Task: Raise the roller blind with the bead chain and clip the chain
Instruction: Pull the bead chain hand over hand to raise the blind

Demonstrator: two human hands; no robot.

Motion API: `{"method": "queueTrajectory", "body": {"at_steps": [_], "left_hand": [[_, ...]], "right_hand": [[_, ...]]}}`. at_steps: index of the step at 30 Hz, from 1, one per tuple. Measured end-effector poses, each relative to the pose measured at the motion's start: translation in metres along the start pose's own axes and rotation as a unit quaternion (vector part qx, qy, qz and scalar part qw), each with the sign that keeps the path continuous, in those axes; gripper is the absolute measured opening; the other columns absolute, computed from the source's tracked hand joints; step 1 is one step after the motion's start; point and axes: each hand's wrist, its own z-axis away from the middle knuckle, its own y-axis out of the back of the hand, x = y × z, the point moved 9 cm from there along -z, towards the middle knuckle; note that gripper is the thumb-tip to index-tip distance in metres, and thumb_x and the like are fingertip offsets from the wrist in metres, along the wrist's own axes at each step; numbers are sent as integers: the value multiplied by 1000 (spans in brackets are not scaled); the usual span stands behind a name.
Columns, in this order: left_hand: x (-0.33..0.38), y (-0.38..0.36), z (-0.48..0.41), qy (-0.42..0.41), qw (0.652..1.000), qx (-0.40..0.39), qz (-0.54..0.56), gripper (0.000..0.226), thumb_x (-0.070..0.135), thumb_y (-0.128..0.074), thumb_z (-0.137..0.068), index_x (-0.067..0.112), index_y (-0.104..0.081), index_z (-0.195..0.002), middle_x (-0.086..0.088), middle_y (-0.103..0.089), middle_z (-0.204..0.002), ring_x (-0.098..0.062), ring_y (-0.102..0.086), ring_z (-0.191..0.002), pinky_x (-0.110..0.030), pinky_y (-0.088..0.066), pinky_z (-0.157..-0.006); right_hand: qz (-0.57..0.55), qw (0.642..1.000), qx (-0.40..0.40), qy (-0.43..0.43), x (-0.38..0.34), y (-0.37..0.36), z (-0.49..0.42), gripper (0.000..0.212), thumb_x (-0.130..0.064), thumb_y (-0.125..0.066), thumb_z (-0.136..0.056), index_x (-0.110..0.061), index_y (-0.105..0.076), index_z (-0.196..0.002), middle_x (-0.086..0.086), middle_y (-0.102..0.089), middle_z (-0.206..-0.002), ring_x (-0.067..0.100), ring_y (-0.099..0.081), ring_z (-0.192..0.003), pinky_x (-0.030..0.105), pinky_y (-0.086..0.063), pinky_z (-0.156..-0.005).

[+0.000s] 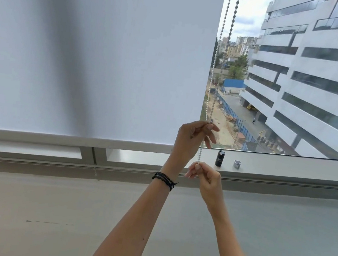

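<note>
A white roller blind (100, 55) covers the left window pane, its bottom bar (73, 138) just above the sill. The white bead chain (220, 49) hangs in two strands at the blind's right edge. My left hand (192, 139), with a dark bracelet at the wrist, pinches the chain between thumb and fingers. Below it, my right hand (205, 174) pinches the chain's lower end just above the sill. A short stretch of chain runs straight between the two hands. A small grey clip (237, 164) lies on the sill to the right.
A small black cylinder (220, 158) stands on the window sill (286, 167) right of my hands. A wide grey ledge (47, 208) stretches below the sill. Through the bare glass on the right I see an office building and a street.
</note>
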Motion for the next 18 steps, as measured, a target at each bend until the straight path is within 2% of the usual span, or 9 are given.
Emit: {"method": "queueTrajectory", "body": {"at_steps": [3, 7, 9, 12, 15, 18], "left_hand": [[-12, 0, 9, 20, 1000, -1, -2, 20, -6, -44, -95, -12, -63, -92, -1, -63, -72, -2, -59, -50, -16, -49, -49], [-26, 0, 26, 42, 999, -8, -21, 21, -1, -45, -96, -6, -64, -90, -3, -62, -62, -2, -57, -46, -13, -47, -50], [-33, 2, 34, 51, 998, -8, -19, 20, -1, -45, -96, -7, -64, -90, -4, -61, -61, -1, -57, -46, -11, -46, -50], [-37, 2, 43, 57, 998, -11, -11, 21, -1, -46, -95, -7, -64, -87, -4, -61, -62, -2, -59, -48, -13, -47, -48], [-37, -2, 47, 56, 998, -28, -21, 22, 2, -48, -96, 0, -66, -83, -4, -62, -60, -6, -59, -47, -16, -49, -49], [-37, -3, 51, 55, 998, -28, -18, 21, 2, -49, -95, 1, -67, -83, -3, -63, -60, -10, -62, -50, -18, -52, -53]], "right_hand": [[2, 1000, 0, -16, 13, 1, 5, 25, 2, -44, -94, -7, -64, -81, 11, -71, -73, 24, -69, -72, 29, -56, -72], [49, 998, -7, -29, 28, 3, 17, 23, -1, -47, -93, -7, -66, -81, 5, -73, -75, 16, -70, -74, 22, -54, -75], [89, 995, -13, -33, 32, 5, 23, 22, -2, -50, -92, -8, -68, -81, 2, -73, -77, 12, -70, -78, 22, -52, -82], [146, 988, -38, -20, 24, 9, 20, 22, 1, -57, -87, -15, -72, -86, 0, -73, -86, 7, -67, -86, 10, -43, -88], [63, 993, -51, -86, 17, 20, 10, 37, 12, -50, -86, -18, -69, -97, 6, -72, -99, 5, -65, -94, 11, -46, -84], [-9, 997, 6, -75, -13, 45, -5, 54, 18, -37, -84, -23, -70, -96, -5, -74, -93, 7, -65, -91, 17, -50, -82]]}}
